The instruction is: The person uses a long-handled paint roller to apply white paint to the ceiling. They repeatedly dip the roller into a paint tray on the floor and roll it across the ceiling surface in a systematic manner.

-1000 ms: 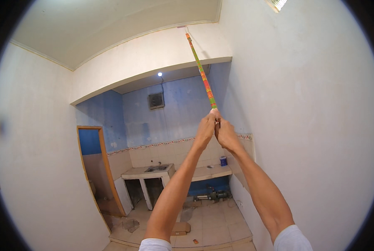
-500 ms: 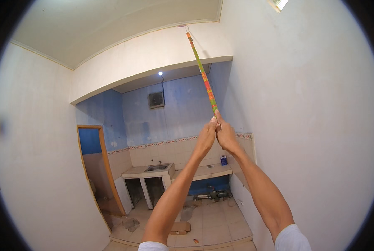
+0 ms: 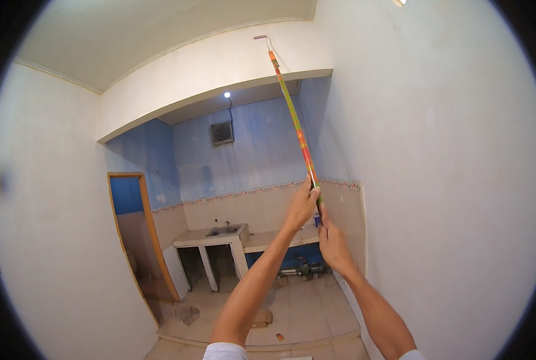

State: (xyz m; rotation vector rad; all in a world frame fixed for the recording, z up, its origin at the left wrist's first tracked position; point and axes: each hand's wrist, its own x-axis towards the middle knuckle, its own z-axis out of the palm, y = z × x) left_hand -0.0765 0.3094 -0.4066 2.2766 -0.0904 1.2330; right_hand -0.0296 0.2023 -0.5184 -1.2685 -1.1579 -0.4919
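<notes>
Both hands grip a long pole (image 3: 289, 108) banded in orange, green and red, slanting up and away from me. A small paint roller (image 3: 260, 37) on a thin wire frame is fixed at its far end. The roller is at the white beam (image 3: 214, 72) below the ceiling; whether it touches the surface is hard to tell. My left hand (image 3: 301, 207) is closed round the pole, higher up. Lower on the shaft, my right hand (image 3: 334, 243) is closed round it too, and the pole's bottom end is hidden there.
White walls (image 3: 430, 150) rise on both sides. Beyond the beam are a tiled counter with a sink (image 3: 224, 230), a green pump (image 3: 308, 267) under it, and a paint can (image 3: 317, 219) partly behind my hands. An orange-framed doorway (image 3: 151, 234) stands left. Cardboard (image 3: 262, 318) lies on the floor.
The roller has come down from the ceiling edge onto the beam's face. My hands have moved lower, with the right hand now farther below the left along the pole. The view has tilted slightly.
</notes>
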